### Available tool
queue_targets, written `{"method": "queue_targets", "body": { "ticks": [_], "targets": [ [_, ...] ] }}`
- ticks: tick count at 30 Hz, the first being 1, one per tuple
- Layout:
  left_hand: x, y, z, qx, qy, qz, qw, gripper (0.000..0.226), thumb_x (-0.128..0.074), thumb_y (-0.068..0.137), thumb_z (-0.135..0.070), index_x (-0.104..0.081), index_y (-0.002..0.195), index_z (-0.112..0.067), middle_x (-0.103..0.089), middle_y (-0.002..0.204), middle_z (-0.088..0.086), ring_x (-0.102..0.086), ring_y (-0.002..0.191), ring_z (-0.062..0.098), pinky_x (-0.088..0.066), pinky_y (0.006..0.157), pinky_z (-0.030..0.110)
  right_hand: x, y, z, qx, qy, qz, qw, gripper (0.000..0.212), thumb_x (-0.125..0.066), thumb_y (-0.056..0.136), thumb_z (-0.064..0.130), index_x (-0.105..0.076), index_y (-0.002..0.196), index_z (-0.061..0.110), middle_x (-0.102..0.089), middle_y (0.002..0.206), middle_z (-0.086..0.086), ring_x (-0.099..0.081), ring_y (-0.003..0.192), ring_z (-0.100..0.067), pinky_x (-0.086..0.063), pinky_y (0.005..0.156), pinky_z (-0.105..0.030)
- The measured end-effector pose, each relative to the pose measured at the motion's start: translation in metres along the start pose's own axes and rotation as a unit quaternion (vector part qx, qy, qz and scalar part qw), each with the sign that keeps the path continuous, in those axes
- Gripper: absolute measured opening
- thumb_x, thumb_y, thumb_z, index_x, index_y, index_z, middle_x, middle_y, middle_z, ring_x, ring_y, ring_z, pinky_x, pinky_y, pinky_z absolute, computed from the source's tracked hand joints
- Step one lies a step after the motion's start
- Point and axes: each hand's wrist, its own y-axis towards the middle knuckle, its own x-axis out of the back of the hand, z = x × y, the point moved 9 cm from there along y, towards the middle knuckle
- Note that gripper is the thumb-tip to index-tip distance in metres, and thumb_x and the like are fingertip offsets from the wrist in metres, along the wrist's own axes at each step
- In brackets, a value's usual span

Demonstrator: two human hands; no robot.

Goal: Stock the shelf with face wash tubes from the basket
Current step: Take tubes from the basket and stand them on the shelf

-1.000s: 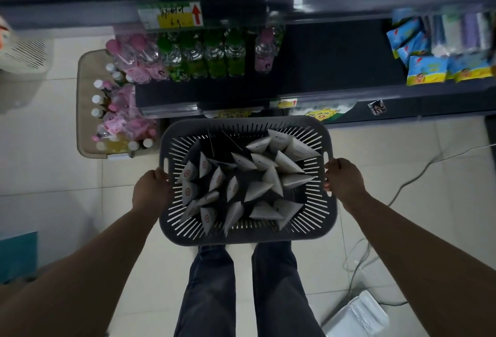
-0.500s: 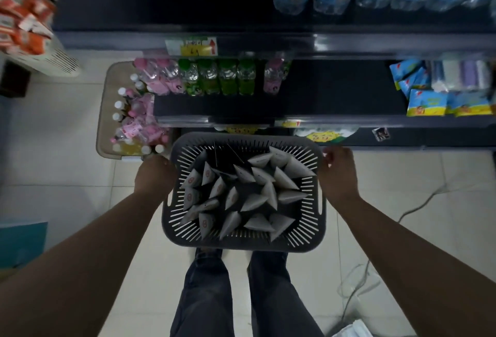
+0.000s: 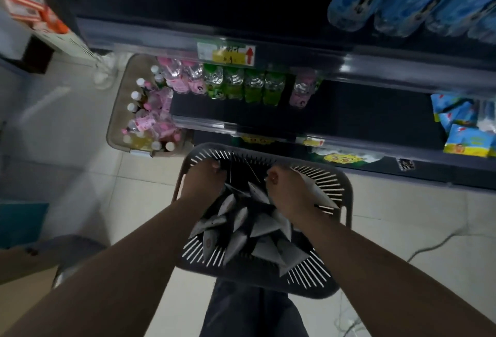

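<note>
Holding both hands inside grey basket [image 3: 347,189] | right hand [image 3: 290,194] clamped round a face wash tube [image 3: 318,193] | left hand [image 3: 202,182] curled, grip unclear | other tubes [image 3: 264,226] heaped in basket, before the bottle shelf [image 3: 268,119]

1. My left forearm [image 3: 128,250] is bare and stretches forward and down from the lower left.
2. My right forearm [image 3: 375,261], also bare, comes in from the lower right, so the two arms converge.
3. My left hand [image 3: 202,185] has its back to me and its fingers curled downward.
4. My right hand [image 3: 288,195] is likewise knuckles-up with its fingers curled under.
5. The hands are near each other but apart; I cannot tell what either set of fingers closes on.
</note>
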Motion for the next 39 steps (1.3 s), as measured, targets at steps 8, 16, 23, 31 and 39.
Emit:
{"method": "queue_targets", "body": {
  "ticks": [8, 16, 23, 31, 39],
  "targets": [
    [-0.045, 0.037, 0.000, -0.021, 0.048, 0.045, 0.998, 0.031, -0.058, 0.088, -0.037, -0.071, 0.091, -0.009, -0.070, 0.090, 0.011, -0.065, 0.089, 0.031, -0.044, 0.067, 0.030, -0.050, 0.046, 0.005, 0.020, -0.070, 0.014, 0.997, 0.023, -0.051, 0.095, 0.024, -0.063, 0.107, 0.007, -0.066, 0.106, -0.014, -0.063, 0.098, -0.030, -0.045, 0.071, -0.032],
    [-0.036, 0.041, 0.003, -0.030, 0.110, 0.012, 0.993, 0.024, -0.048, 0.091, -0.019, -0.069, 0.098, -0.011, -0.069, 0.100, 0.012, -0.064, 0.097, 0.034, -0.041, 0.068, 0.031, -0.038, 0.052, 0.005, 0.027, -0.144, -0.028, 0.989, 0.021, -0.047, 0.094, 0.009, -0.067, 0.100, 0.008, -0.069, 0.101, -0.015, -0.066, 0.093, -0.032, -0.047, 0.070, -0.033],
    [-0.009, 0.021, -0.014, -0.074, 0.125, -0.006, 0.989, 0.026, -0.043, 0.092, -0.012, -0.069, 0.098, -0.009, -0.070, 0.099, 0.014, -0.065, 0.093, 0.033, -0.047, 0.069, 0.034, -0.007, 0.034, 0.016, 0.031, -0.109, -0.028, 0.993, 0.020, -0.047, 0.094, 0.012, -0.067, 0.094, 0.010, -0.068, 0.093, -0.012, -0.064, 0.086, -0.029, -0.048, 0.069, -0.031],
    [0.047, -0.028, -0.056, -0.122, 0.131, -0.059, 0.982, 0.027, -0.043, 0.094, -0.013, -0.068, 0.104, -0.015, -0.068, 0.104, 0.011, -0.064, 0.095, 0.031, -0.043, 0.069, 0.031, 0.070, -0.014, 0.037, 0.063, -0.093, -0.050, 0.992, 0.028, -0.042, 0.097, 0.017, -0.066, 0.090, 0.007, -0.066, 0.088, -0.009, -0.060, 0.080, -0.023, -0.040, 0.062, -0.030],
    [0.106, -0.094, -0.106, -0.180, 0.178, -0.103, 0.962, 0.026, -0.044, 0.092, -0.011, -0.066, 0.106, -0.015, -0.069, 0.094, 0.012, -0.066, 0.085, 0.033, -0.054, 0.070, 0.042, 0.147, -0.075, 0.067, 0.119, -0.117, -0.069, 0.984, 0.028, -0.042, 0.098, 0.020, -0.066, 0.094, 0.005, -0.067, 0.089, -0.009, -0.061, 0.082, -0.025, -0.044, 0.066, -0.033]
  ]
}}
